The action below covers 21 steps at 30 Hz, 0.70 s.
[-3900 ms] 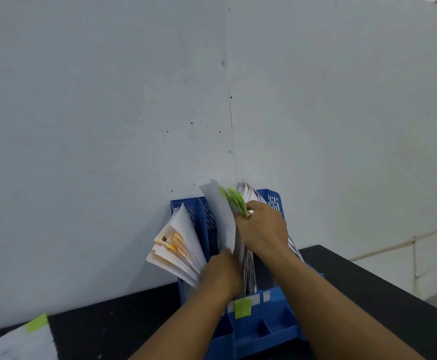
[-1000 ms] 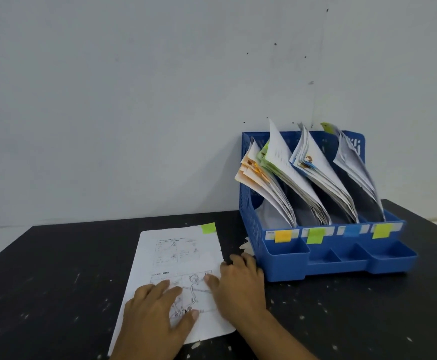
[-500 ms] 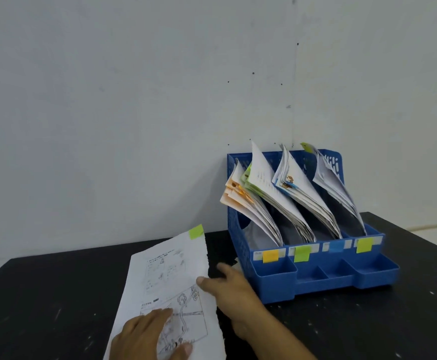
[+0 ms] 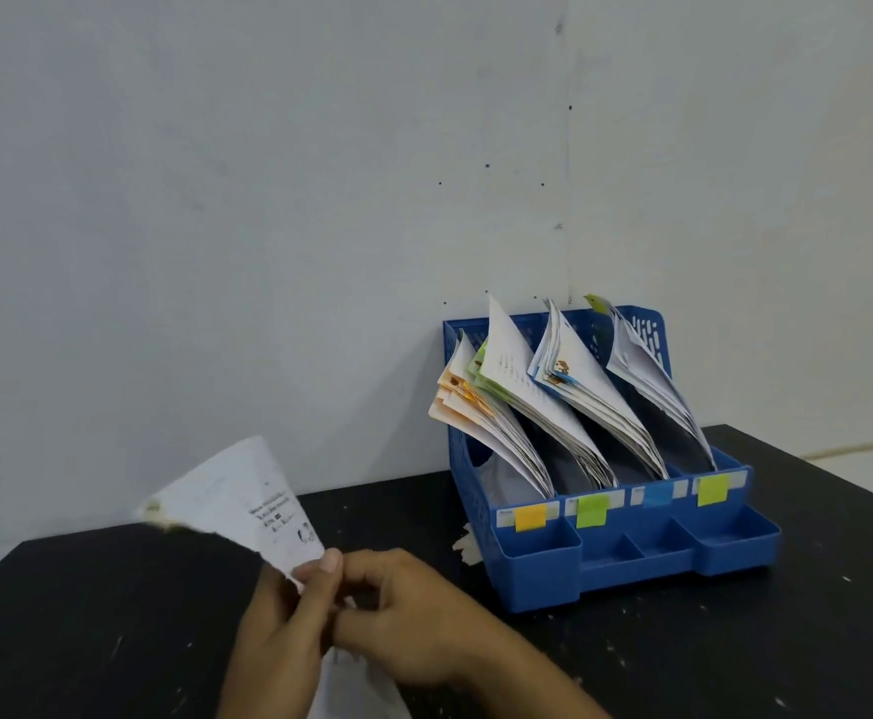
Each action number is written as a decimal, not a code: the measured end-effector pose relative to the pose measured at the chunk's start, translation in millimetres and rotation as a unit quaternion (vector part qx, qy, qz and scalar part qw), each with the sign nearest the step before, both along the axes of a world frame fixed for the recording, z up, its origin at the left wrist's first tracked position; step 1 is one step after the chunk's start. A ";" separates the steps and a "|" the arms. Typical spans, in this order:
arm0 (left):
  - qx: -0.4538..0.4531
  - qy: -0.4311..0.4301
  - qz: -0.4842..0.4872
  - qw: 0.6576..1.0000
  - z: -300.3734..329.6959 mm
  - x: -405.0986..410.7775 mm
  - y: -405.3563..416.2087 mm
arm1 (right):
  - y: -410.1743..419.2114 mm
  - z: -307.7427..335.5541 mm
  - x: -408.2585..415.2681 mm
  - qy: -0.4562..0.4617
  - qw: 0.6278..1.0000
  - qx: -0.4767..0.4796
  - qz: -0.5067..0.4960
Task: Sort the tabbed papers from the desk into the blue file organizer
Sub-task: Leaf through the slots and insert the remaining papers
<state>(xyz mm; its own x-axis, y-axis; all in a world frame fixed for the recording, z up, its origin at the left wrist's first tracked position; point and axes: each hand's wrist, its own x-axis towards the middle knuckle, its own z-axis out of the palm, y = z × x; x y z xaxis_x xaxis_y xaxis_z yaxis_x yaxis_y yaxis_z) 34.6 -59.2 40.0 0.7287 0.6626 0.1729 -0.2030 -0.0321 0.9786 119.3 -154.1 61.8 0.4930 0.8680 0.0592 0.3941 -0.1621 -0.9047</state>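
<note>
I see my left hand (image 4: 284, 630) grasping a printed sheet (image 4: 247, 503), lifted off the black desk (image 4: 87, 614) and blurred; my right hand (image 4: 403, 609) pinches its lower edge beside it. The blue file organizer (image 4: 631, 542) stands to the right, four slots holding tabbed papers (image 4: 569, 397)

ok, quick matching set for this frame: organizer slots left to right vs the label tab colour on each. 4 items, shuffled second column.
Slots:
1. leftmost slot
2. second slot
3. third slot
4. rightmost slot

Tab colours:
A. blue
B. yellow-green
C. orange
D. green

Pairs: 1-C, orange tab; 2-D, green tab; 3-A, blue tab; 4-B, yellow-green tab.
</note>
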 end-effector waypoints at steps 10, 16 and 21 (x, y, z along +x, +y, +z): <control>0.072 0.019 0.060 0.995 21.0 1.0 -13.5 | -55.2 39.4 28.1 -0.106 0.925 0.203 -0.303; 0.098 -0.028 0.044 0.994 52.7 -1.0 -25.2 | -90.8 31.8 99.7 -0.398 0.762 0.024 -0.510; 0.082 -0.079 0.009 0.994 95.7 5.7 -33.8 | -83.2 45.6 128.7 -0.513 0.724 -0.118 -0.447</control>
